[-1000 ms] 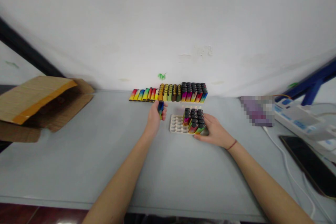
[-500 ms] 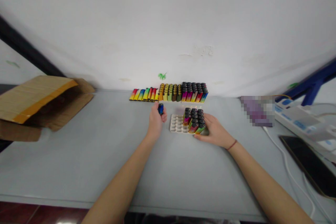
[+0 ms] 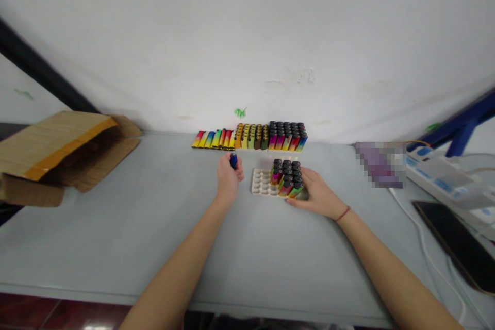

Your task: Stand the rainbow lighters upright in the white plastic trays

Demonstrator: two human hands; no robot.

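Since the earlier frame, the left hand [image 3: 229, 178] has closed further around the lighter [image 3: 233, 161] it grips, and from my remote view only the lighter's blue end now shows above the fingers. That hand is clenched and raised just left of the white tray [image 3: 260, 182], clear of the table [image 3: 116, 232]. The right hand [image 3: 317, 195] lies against the near right corner of the tray's lighters [image 3: 286, 178], with its fingers touching them, but I can't tell whether it is gripping them or only resting there. A thin bracelet [image 3: 342, 213] circles that wrist.

The tray's lighters stand in three columns, about four deep, so I count roughly twelve; they crowd together, so that number is loose. Several empty wells remain in the tray's left part. Behind the tray, I count about nine lying lighters [image 3: 212, 139], then five columns of gold-topped lighters [image 3: 251, 136] and six columns of black-topped lighters [image 3: 288, 135]. The depth of those blocks is too small to count.

Well left of the tray sits one open cardboard box [image 3: 65, 152]. Well right of it are one pixelated purple object [image 3: 379, 164], one power strip [image 3: 444, 175] and one phone [image 3: 452, 240].
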